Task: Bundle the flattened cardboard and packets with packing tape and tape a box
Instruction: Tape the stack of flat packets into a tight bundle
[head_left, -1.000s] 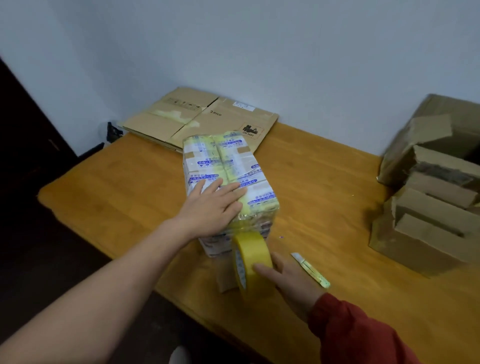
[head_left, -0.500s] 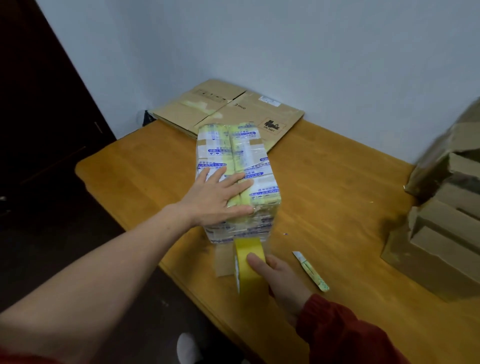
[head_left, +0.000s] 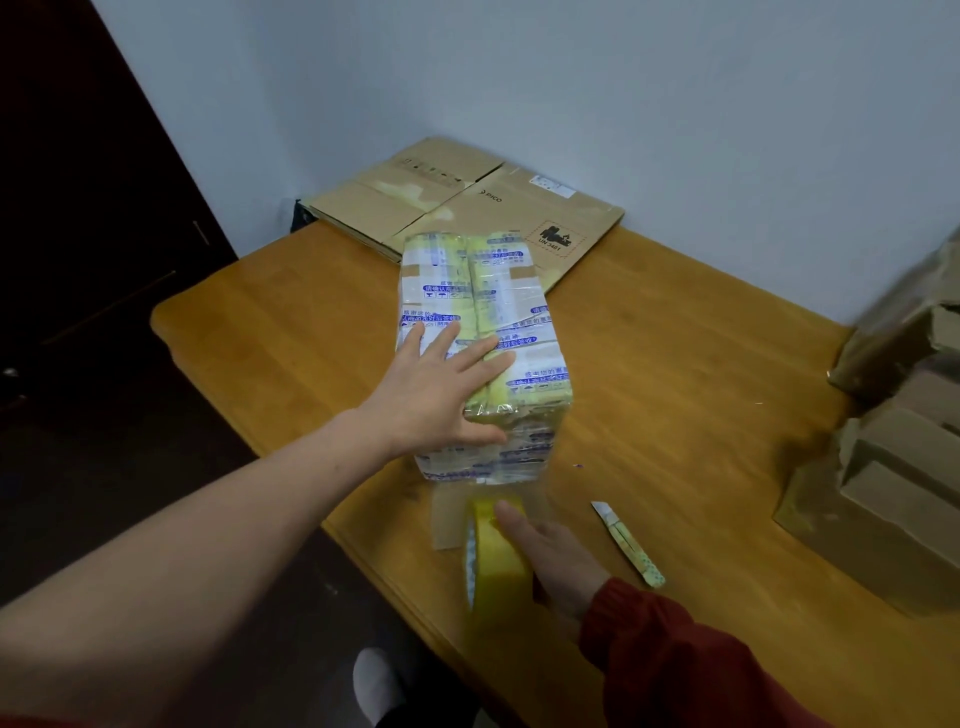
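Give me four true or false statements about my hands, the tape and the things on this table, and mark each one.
1. The left hand lies flat on top of the bundle of packets. True.
2. The right hand holds the cutter. False: it holds the tape roll; the cutter lies on the table to the hand's right, untouched.
3. The flattened cardboard lies at the back of the table by the wall. True.
4. The tape roll is blue. False: it is yellow.
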